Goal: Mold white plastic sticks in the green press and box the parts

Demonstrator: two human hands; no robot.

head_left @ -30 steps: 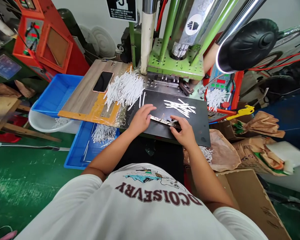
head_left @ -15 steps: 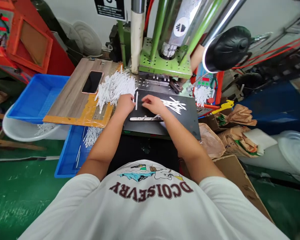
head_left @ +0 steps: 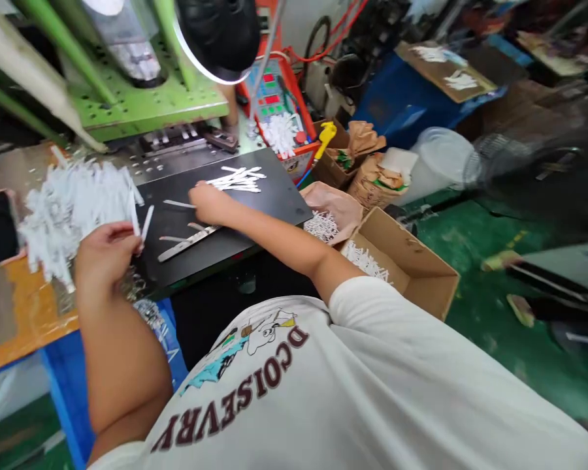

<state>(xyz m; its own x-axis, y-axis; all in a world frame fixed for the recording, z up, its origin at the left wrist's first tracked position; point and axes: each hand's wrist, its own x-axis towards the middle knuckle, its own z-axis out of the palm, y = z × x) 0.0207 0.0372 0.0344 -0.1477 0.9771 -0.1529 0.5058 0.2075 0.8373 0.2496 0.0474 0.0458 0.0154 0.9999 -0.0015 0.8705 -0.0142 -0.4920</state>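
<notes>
Thumb and fingers of my left hand (head_left: 105, 258) are pinched at the left edge of the black plate (head_left: 269, 196), with a thin white strip (head_left: 147, 222) standing out from the fingertips. A second strip lies close beside it, touching or nearly touching the fingers. My right hand (head_left: 212, 203) is closed over the plate, against the near end of a small heap of white strips (head_left: 242, 179). One more strip (head_left: 177, 204) reaches its fingertips from the left; whether it is pinched is unclear. A pale bar with loose strips (head_left: 183, 246) lies along the plate's front.
A large pile of white strips (head_left: 78, 202) lies left of the plate. The green press (head_left: 142, 114) rises behind, with a black lamp (head_left: 220, 39) overhead. At right are a red control box (head_left: 294, 160), a yellow air gun (head_left: 326, 136) and a cardboard box (head_left: 421, 277).
The view has swung to the right, bringing the cardboard box into full sight. My hands are farther apart; strips now show at my left fingertips, and my right hand is beside the small heap.
</notes>
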